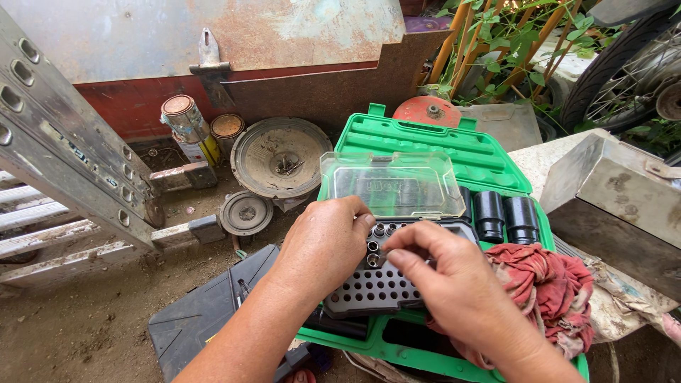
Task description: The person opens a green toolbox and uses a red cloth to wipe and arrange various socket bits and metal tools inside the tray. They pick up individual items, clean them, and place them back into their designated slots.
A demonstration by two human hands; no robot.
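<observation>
Grey bit tray (369,291), left hand (323,245), right hand (454,284), fingertips pinching small bits (374,247)

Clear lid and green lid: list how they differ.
The clear lid is see-through and small; the green lid is opaque, ribbed and much wider. The clear lid belongs to the small bit box under the left hand and right hand; the green lid belongs to the large case. Both stand open.

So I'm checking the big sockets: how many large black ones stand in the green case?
2: both large black sockets stand side by side at the green case's right; others may be hidden.
</observation>
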